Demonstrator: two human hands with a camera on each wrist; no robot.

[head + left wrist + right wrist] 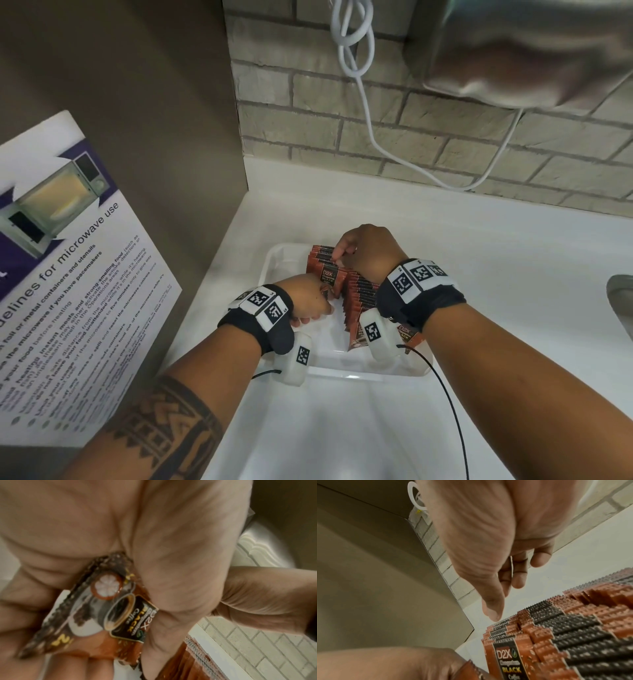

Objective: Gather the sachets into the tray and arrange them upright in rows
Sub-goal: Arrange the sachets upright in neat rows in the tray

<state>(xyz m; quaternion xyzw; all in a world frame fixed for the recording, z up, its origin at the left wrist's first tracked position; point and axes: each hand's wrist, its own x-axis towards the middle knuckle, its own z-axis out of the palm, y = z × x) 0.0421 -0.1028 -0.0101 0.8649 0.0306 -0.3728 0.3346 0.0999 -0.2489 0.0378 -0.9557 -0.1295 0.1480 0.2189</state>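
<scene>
My left hand (306, 301) sits at the near-left of the white tray (274, 260), fingers and thumb curled round a loose sachet (120, 616); left wrist view shows it pinched near its crimped end, printed face out, "BLACK Coffee" readable; a second sachet may be behind it, cannot tell. Just right of that hand the near row of sachets (361, 296) stands upright, packed edge to edge, running toward me under my right wrist; one front packet faces the camera at the near end. Further in, the far row (320, 260) stands on edge against the tray's back-left; my right hand (363, 251) rests over its top, thumb tip (493, 613) touching the serrated edges, other fingers loosely curled and gripping nothing I can see. Tray sits on the white counter (479, 240), brick wall (445, 137) and white cable (363, 102) behind, microwave poster (68, 274) to the left.

Step in hand, my read: slot the held sachet into a row. To do it well: keep the right thumb pushing the far row back to open a gap; bring the sachet in vertical, crimp up, face matching its neighbours; release only once it is wedged; risk is the row fanning over if the thumb lifts early.
</scene>
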